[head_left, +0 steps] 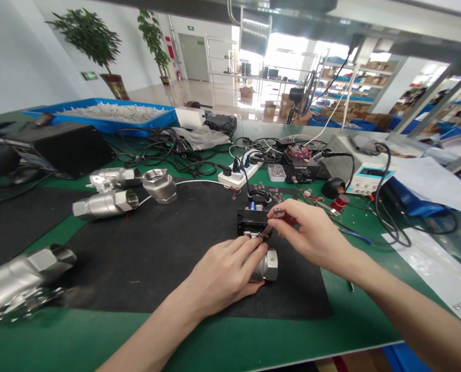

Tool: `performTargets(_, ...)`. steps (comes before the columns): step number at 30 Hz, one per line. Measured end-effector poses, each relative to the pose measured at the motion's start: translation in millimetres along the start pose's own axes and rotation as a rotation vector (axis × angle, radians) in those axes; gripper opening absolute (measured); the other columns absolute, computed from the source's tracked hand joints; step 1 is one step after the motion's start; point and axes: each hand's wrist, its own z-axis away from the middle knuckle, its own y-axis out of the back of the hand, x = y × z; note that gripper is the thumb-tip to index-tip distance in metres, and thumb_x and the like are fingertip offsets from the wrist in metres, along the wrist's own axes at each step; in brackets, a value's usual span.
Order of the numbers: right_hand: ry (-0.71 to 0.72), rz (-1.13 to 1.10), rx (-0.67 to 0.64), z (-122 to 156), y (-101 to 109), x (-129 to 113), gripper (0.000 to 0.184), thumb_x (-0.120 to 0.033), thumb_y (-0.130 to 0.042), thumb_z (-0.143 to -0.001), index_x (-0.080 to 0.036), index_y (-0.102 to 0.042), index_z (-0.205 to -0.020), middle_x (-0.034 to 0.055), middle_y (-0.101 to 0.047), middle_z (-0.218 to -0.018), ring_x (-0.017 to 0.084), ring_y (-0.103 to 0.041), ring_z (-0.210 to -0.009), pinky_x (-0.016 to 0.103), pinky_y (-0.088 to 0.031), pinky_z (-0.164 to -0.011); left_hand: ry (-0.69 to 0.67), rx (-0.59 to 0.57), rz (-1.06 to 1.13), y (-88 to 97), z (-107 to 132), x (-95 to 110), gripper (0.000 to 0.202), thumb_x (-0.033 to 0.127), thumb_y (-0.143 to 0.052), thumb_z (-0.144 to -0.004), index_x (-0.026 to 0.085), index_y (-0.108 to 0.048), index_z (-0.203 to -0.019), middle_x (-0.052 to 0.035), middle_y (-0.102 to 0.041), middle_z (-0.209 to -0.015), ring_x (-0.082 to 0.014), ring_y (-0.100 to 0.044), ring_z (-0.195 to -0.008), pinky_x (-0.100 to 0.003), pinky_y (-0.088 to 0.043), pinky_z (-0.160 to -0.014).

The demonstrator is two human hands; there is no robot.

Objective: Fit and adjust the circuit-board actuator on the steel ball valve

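Beneath my left hand (224,274) is a steel ball valve (271,266), lying on the black mat (168,248) with its hex end toward the right. The fingers of that hand are closed over the valve body. A black box-shaped unit (249,219) sits just behind the valve, with a blue part (252,205) and a cable at its back. My right hand (305,227) pinches a slim metal tool (268,230) whose exact kind I cannot make out. The tool slants down to the joint between black unit and valve, near my left fingertips; its tip is hidden.
More steel valves (106,203) and a steel fitting (159,186) stand at the left. Small rings (276,194) lie scattered behind the black unit. Farther back are a power strip (240,175), a tray of small parts (276,173), tangled cables and a bench instrument (369,178).
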Motion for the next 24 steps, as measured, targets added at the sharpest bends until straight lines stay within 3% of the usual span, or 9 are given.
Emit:
performTargets(5, -0.03, -0.027, 0.007, 5, 2, 6, 0.007, -0.027, -0.066, -0.1, -0.021, -0.07, -0.102, -0.0001, -0.074, -0.099, 0.015, -0.068, -0.087, 0.026, -0.048, -0.076, -0.034, 0.085, -0.018, -0.2, -1, 1, 0.056, 0.046, -0.07, -0.09, 0.014, -0.06, -0.135, -0.0043, -0.067, -0.135, -0.0212, -0.065, -0.121, -0.036, -0.061, -0.1)
performTargets(14, 0.009, 0.073, -0.082, -6, 8, 6, 0.009, -0.029, -0.067, -0.099, -0.021, -0.071, -0.1, -0.0009, -0.073, -0.093, 0.015, -0.066, -0.08, 0.027, -0.046, -0.072, -0.048, 0.099, -0.012, -3.6, 1, -2, 0.052, 0.046, -0.064, -0.094, 0.014, -0.06, -0.135, -0.0037, -0.068, -0.136, -0.0196, -0.066, -0.123, -0.034, -0.062, -0.099)
performTargets(18, -0.164, -0.035, -0.115, 22, 11, 29, 0.011, -0.033, -0.067, -0.098, -0.023, -0.07, -0.095, -0.0019, -0.073, -0.092, 0.014, -0.066, -0.08, 0.025, -0.046, -0.069, -0.07, 0.105, -0.024, -5.5, 1, -4, 0.054, 0.049, -0.064, -0.093, 0.013, -0.062, -0.133, -0.005, -0.068, -0.136, -0.0204, -0.067, -0.121, -0.034, -0.062, -0.099)
performTargets(24, -0.318, -0.085, -0.215, 67, -19, 69, 0.023, -0.04, -0.061, -0.102, -0.021, -0.067, -0.091, 0.0011, -0.069, -0.085, 0.016, -0.06, -0.072, 0.028, -0.044, -0.064, -0.104, 0.117, -0.06, -8.2, 1, -5, 0.055, 0.051, -0.062, -0.094, 0.012, -0.062, -0.133, -0.007, -0.068, -0.136, -0.0211, -0.067, -0.124, -0.034, -0.061, -0.103)
